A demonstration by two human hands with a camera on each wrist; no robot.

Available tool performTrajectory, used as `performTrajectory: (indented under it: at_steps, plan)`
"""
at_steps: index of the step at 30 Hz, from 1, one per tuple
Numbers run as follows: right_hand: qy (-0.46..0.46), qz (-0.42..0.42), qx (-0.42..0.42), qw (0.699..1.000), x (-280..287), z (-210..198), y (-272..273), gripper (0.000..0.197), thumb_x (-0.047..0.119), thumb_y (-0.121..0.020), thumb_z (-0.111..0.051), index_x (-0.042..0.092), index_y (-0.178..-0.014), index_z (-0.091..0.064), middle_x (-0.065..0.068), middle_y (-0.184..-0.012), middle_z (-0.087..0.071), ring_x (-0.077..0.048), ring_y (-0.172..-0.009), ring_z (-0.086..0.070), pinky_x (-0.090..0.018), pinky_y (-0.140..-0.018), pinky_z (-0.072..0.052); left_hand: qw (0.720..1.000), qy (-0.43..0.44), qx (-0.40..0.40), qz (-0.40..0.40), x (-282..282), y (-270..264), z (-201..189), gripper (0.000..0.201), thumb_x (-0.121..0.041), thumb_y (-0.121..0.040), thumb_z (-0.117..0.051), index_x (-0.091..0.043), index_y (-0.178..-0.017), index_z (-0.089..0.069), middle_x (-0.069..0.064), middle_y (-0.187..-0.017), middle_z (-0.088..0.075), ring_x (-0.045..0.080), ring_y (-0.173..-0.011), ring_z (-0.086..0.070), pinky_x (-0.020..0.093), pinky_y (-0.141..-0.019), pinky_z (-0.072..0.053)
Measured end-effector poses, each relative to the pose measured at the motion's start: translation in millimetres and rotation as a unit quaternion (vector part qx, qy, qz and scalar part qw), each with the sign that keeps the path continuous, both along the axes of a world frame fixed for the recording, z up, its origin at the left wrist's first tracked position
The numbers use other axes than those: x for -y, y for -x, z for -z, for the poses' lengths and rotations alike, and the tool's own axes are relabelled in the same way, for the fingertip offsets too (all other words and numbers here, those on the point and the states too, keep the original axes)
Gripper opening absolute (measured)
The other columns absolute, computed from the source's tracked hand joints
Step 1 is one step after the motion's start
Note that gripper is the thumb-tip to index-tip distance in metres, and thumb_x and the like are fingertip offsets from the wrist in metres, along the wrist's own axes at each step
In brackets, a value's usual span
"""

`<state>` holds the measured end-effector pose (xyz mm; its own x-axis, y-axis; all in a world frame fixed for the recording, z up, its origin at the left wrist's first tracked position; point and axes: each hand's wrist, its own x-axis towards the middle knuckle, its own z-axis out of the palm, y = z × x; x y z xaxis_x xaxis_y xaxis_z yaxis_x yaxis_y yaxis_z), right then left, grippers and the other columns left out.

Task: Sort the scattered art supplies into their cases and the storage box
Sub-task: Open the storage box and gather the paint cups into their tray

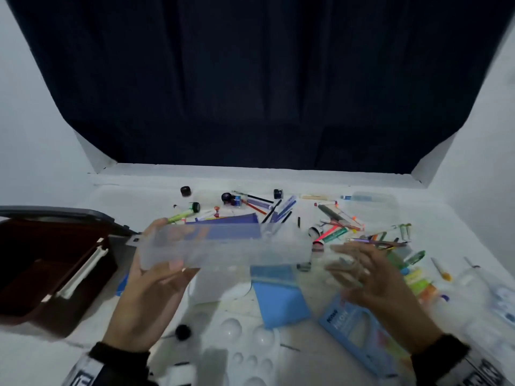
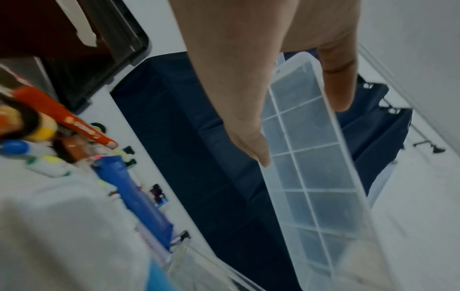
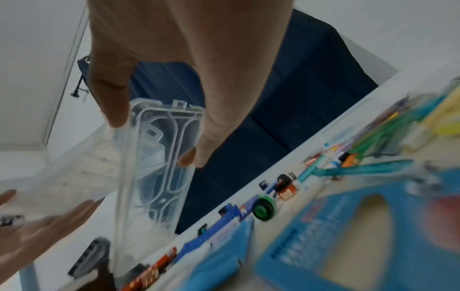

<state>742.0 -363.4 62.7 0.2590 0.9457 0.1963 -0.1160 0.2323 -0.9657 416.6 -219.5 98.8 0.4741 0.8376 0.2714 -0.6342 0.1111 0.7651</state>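
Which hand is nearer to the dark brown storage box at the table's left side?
Left. The left hand holds the translucent plastic case just right of the dark brown storage box; the right hand holds the case's far end, farther away.

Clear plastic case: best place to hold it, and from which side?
Hold the clear plastic case at its two short ends, one hand from each side, as the left hand and right hand do. It is long, narrow and lies level, so end grips probably steady it best.
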Motion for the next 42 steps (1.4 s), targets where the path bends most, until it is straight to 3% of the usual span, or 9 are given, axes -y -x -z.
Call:
performTrajectory:
  at_steps: [5, 10, 12, 17, 20, 23, 32, 36, 42]
  plan:
    - [0.145, -0.087, 0.01, 0.986, 22.5, 29.3, 7.3, 0.094, 0.015, -0.044, -0.099, 0.01, -0.125, -0.054, -0.006, -0.13, -0.061, -0.035, -0.113, -0.064, -0.051, -0.094, -0.053, 0.992, 0.031, -0.078, 0.094, 16.9, 15.7, 40.4, 0.096, 0.005, -0.067, -0.085, -0.014, -0.149, -0.037, 0.027, -0.149, -0.041, 0.044, -0.137, -0.045, 0.05, -0.106, -0.045]
    - [0.234, -0.096, 0.08, 0.964, 29.4, 37.6, 12.3, 0.088, 0.01, -0.045, -0.098, 0.016, -0.123, -0.057, -0.007, -0.123, -0.063, -0.032, -0.103, -0.068, -0.048, -0.087, -0.057, 0.923, -0.054, -0.372, 0.079, 16.3, 35.7, 56.2, 0.08, 0.016, -0.067, -0.079, -0.02, -0.134, -0.053, 0.014, -0.132, -0.062, 0.032, -0.12, -0.062, 0.038, -0.09, -0.057]
    - [0.259, -0.106, 0.163, 0.946, 29.9, 34.3, 10.8, 0.081, 0.009, -0.056, -0.095, 0.026, -0.125, -0.056, -0.003, -0.123, -0.062, -0.025, -0.102, -0.067, -0.038, -0.082, -0.059, 0.894, -0.075, -0.433, 0.093, 11.1, 39.9, 58.5, 0.078, 0.007, -0.061, -0.09, -0.022, -0.127, -0.059, 0.008, -0.126, -0.066, 0.03, -0.116, -0.064, 0.034, -0.088, -0.057]
    - [0.281, -0.129, 0.444, 0.841, 25.6, 26.0, 13.1, 0.095, 0.05, -0.067, -0.085, 0.037, -0.145, -0.032, 0.021, -0.144, -0.036, 0.0, -0.114, -0.052, -0.023, -0.1, -0.046, 0.8, -0.202, -0.557, 0.091, 6.4, 26.8, 55.9, 0.078, -0.021, -0.057, -0.098, -0.031, -0.124, -0.059, -0.017, -0.121, -0.062, 0.001, -0.11, -0.06, 0.01, -0.081, -0.049]
    - [0.281, -0.146, 0.524, 0.791, 21.1, 26.1, 20.8, 0.097, 0.047, -0.076, -0.079, 0.028, -0.152, -0.022, 0.014, -0.149, -0.03, -0.005, -0.132, -0.034, -0.013, -0.104, -0.024, 0.742, -0.28, -0.602, 0.094, 2.8, 21.7, 70.1, 0.085, -0.047, -0.056, -0.095, -0.044, -0.128, -0.051, -0.023, -0.129, -0.054, -0.002, -0.119, -0.052, 0.014, -0.092, -0.047]
    - [0.286, -0.139, 0.529, 0.787, 18.5, 31.5, 21.2, 0.098, 0.042, -0.075, -0.08, 0.026, -0.153, -0.023, 0.009, -0.153, -0.03, -0.009, -0.136, -0.031, -0.013, -0.103, -0.023, 0.702, -0.333, -0.621, 0.104, 0.1, 17.3, 86.6, 0.088, -0.063, -0.057, -0.088, -0.048, -0.132, -0.046, -0.029, -0.135, -0.047, -0.001, -0.129, -0.044, 0.032, -0.108, -0.04]
    - [0.3, -0.11, 0.498, 0.806, 15.5, 41.1, 14.1, 0.096, 0.043, -0.064, -0.086, 0.037, -0.145, -0.034, 0.015, -0.14, -0.044, -0.009, -0.118, -0.045, -0.028, -0.103, -0.041, 0.685, -0.38, -0.615, 0.089, 1.7, 0.3, 95.2, 0.086, -0.061, -0.059, -0.087, -0.042, -0.134, -0.047, -0.033, -0.132, -0.045, -0.006, -0.126, -0.039, 0.027, -0.111, -0.033]
    - [0.293, -0.117, 0.513, 0.798, 20.8, 44.2, 13.6, 0.097, 0.047, -0.063, -0.084, 0.038, -0.145, -0.033, 0.017, -0.14, -0.041, -0.007, -0.117, -0.04, -0.023, -0.096, -0.038, 0.68, -0.391, -0.615, 0.083, 0.7, -3.4, 98.3, 0.088, -0.061, -0.059, -0.086, -0.041, -0.135, -0.047, -0.032, -0.132, -0.046, -0.005, -0.126, -0.04, 0.026, -0.111, -0.032]
    - [0.267, -0.128, 0.53, 0.794, 23.9, 45.0, 24.2, 0.098, 0.047, -0.072, -0.081, 0.031, -0.151, -0.025, 0.013, -0.15, -0.03, -0.007, -0.136, -0.028, -0.021, -0.112, -0.021, 0.673, -0.413, -0.61, 0.068, 6.9, -6.1, 98.1, 0.088, -0.062, -0.059, -0.086, -0.041, -0.135, -0.048, -0.029, -0.131, -0.051, -0.007, -0.123, -0.044, 0.027, -0.108, -0.037]
